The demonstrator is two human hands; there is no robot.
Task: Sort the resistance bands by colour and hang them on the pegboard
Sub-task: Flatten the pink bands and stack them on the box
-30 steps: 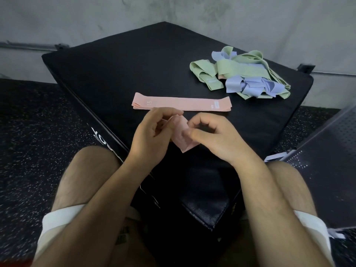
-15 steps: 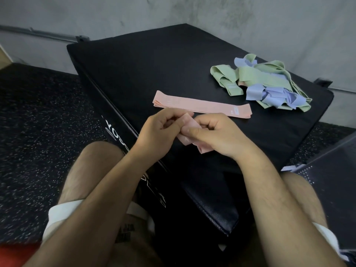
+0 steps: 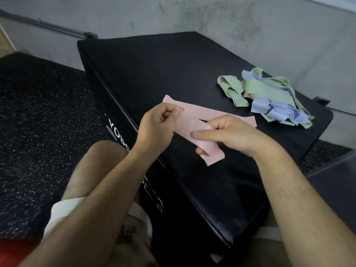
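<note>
The far right end of a second pale pink fabric band [image 3: 209, 112], lying flat on the surface, disappears behind the right hand [image 3: 234, 134], and its left end is partly covered by the left hand [image 3: 155, 128]. White lettering [image 3: 115, 132] on the side of the black padded box [image 3: 173, 74] is cut off by the left forearm and cannot be read. A dark panel [image 3: 335, 182] at the right edge is too dim to make out. Both hands hold a pale pink flat fabric resistance band [image 3: 189, 125] just above the near part of the surface. The left grip is clenched on its left end, pinching it between thumb and curled fingers. The right grip grasps its middle, thumb pressed on top and fingers curled beneath, one fingertip showing through the loop that droops below. A faint "15" is printed on the band; the marks after it are blurred. At the far right corner of the surface, well apart from the hands, lies a tangled heap of pale green and lilac fabric bands [image 3: 269, 93], soft and crumpled. The box top looks matte and finely grained, its near corner shinier. Speckled black rubber floor [image 3: 38, 112] lies to the left, below a rough grey wall [image 3: 192, 14].
</note>
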